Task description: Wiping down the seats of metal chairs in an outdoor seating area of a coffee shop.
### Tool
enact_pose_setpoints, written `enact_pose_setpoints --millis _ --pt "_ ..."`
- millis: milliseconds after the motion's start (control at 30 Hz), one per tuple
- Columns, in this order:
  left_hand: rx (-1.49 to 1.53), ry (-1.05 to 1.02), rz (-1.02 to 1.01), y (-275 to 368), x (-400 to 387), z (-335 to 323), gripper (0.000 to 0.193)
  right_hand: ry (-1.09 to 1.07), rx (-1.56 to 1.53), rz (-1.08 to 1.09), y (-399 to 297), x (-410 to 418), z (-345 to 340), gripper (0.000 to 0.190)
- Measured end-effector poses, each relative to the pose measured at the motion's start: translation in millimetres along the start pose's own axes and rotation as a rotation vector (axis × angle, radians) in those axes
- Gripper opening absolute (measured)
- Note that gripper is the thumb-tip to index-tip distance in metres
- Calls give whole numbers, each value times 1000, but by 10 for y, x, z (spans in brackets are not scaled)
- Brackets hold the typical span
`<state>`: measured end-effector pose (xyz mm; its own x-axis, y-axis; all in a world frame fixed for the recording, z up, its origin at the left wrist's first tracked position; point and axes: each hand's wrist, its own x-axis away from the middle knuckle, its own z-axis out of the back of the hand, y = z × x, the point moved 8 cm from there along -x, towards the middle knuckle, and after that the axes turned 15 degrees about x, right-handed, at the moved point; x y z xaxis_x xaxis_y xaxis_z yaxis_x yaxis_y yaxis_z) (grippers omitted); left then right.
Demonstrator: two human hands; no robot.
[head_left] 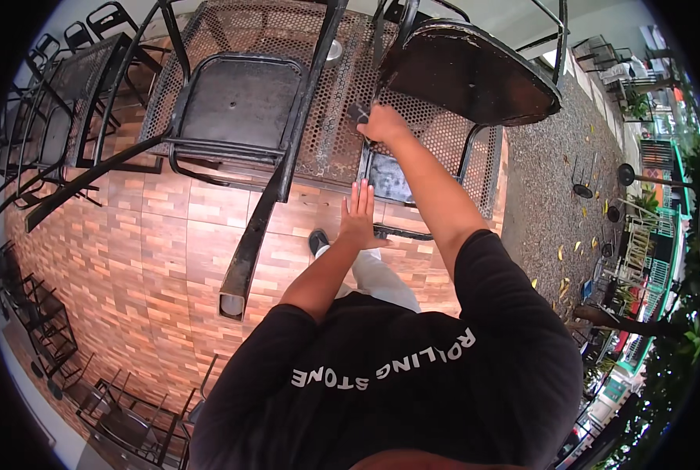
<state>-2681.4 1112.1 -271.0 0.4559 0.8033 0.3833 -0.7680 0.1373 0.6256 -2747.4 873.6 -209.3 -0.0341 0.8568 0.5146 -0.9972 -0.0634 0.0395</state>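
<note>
A black metal chair rests upside down on a perforated metal table [338, 135]. The underside of its seat [473, 76] faces up, and its backrest [388, 176] hangs toward me. My right hand [387, 124] is closed around the side of this chair's frame, close to the seat. What exactly lies within the fingers is partly hidden. Lower down, my left hand [359, 217] is held flat with fingers extended, beside the backrest's left edge. Whether it touches the frame, I cannot tell. A second black metal chair [238, 106] is on the table to the left, one square leg [238, 276] jutting toward me.
A round light-coloured object [333, 53] sits on the table between the chairs. More tables and chairs [56, 117] stand at the left, with others [121, 417] at lower left. Wood-patterned tiles [168, 258] meet a gravel strip [538, 176] on the right.
</note>
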Motion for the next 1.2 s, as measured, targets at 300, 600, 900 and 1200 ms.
enact_pose_setpoints --millis 300,600,900,1200 --pt "153 15 -146 -93 43 -1 155 189 -31 -120 -209 531 -559 61" --pt "884 504 -91 -748 642 614 39 190 0 24 -177 1192 -1221 64" --pt "775 517 -92 -412 531 322 50 175 -125 179 -323 1986 -1755 66" --pt "436 332 -132 294 -13 528 71 -59 -490 245 896 2008 -1650 66"
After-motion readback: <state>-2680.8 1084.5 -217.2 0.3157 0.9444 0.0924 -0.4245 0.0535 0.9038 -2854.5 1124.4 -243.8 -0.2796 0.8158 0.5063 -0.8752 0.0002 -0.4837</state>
